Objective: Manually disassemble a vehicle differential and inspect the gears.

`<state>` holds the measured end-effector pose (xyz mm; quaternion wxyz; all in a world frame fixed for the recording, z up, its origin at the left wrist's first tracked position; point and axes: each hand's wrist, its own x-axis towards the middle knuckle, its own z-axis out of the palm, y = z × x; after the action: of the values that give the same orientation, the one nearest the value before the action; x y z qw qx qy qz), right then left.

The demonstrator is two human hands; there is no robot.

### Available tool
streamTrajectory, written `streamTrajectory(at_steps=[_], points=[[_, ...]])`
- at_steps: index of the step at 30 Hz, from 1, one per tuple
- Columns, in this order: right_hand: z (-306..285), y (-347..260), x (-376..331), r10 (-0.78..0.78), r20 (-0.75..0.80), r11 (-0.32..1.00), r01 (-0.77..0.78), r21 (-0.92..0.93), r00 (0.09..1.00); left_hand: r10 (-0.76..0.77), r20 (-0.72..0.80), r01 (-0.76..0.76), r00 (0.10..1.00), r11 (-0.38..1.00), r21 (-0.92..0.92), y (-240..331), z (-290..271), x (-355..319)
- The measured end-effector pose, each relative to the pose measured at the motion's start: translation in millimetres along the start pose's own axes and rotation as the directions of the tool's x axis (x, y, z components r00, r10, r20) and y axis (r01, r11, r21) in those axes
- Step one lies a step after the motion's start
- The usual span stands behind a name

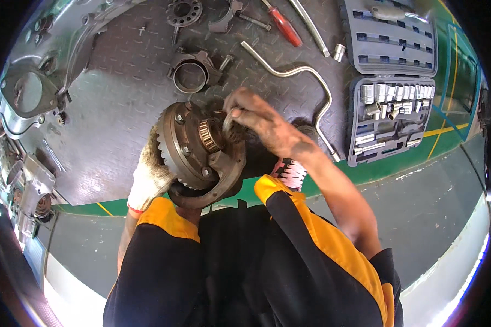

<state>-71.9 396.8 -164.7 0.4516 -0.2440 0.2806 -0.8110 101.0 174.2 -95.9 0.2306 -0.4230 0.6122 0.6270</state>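
A differential (193, 144) with a toothed ring gear and a roller bearing (210, 135) sits in its curved carrier housing (226, 174), near the table's front edge. My left hand (150, 169), in a whitish knit glove, grips the ring gear's left side; its fingertips are hidden behind the gear. My bare, grease-stained right hand (264, 122) is closed, thumb and fingers pinching a curved metal ring (233, 129) at the bearing's right. How far the ring sits over the bearing I cannot make out.
Beyond lie a bearing cap (191, 75), a bolt (226, 62), a red screwdriver (285, 27) and a bent speed-handle wrench (311, 71). An opened socket case (390, 120) is at the right. Metal housings (30, 92) crowd the left of the dark metal table (114, 120).
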Motion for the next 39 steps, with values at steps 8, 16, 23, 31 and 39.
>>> streamTrajectory(at_steps=[8,16,23,31,39], points=[[26,11,7,0.633,-0.227,0.706,-0.672,-0.223,0.74,-0.017,-0.015,0.016,1.0,0.999,-0.034,-2,-8,-5],[10,26,39,0.745,-0.01,0.642,-0.722,-0.259,0.667,-0.015,-0.011,0.014,1.0,0.996,-0.088,-5,-6,-5],[13,0,4,0.616,-0.192,0.582,-0.606,-0.542,0.764,-0.136,0.05,0.144,0.989,0.955,-0.26,2,-5,-3],[32,-13,14,0.411,-0.207,0.305,-0.348,-0.886,0.888,0.07,0.1,-0.045,0.993,0.972,-0.229,3,-7,-2],[36,-6,27,0.516,-0.267,0.307,-0.467,-0.829,0.814,0.068,0.102,-0.045,0.993,0.976,-0.213,-1,-7,0]])
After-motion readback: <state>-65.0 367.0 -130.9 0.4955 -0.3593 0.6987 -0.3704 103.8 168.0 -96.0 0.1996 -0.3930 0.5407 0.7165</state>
